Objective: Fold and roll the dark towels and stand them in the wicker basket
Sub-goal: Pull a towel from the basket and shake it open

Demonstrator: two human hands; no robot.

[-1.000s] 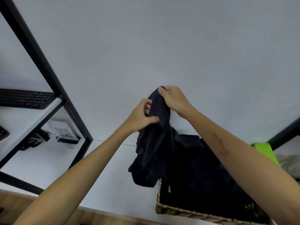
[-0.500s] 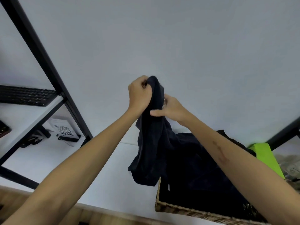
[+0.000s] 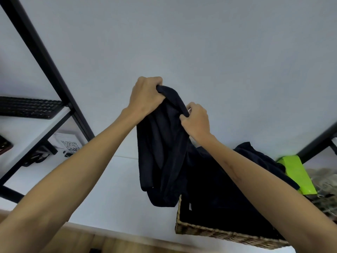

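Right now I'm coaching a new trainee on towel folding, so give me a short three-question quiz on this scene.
1. True or false: both hands hold the dark towel up in the air.
2. Which hand has the higher grip? A) left hand B) right hand C) both level
3. Fill in: the wicker basket holds more dark ____.

Key:
1. True; the towel hangs from both hands, its lower end beside the basket.
2. A; the left hand clutches the top edge, and the right hand pinches a fold lower down.
3. Cloth; it lies loose, not rolled.
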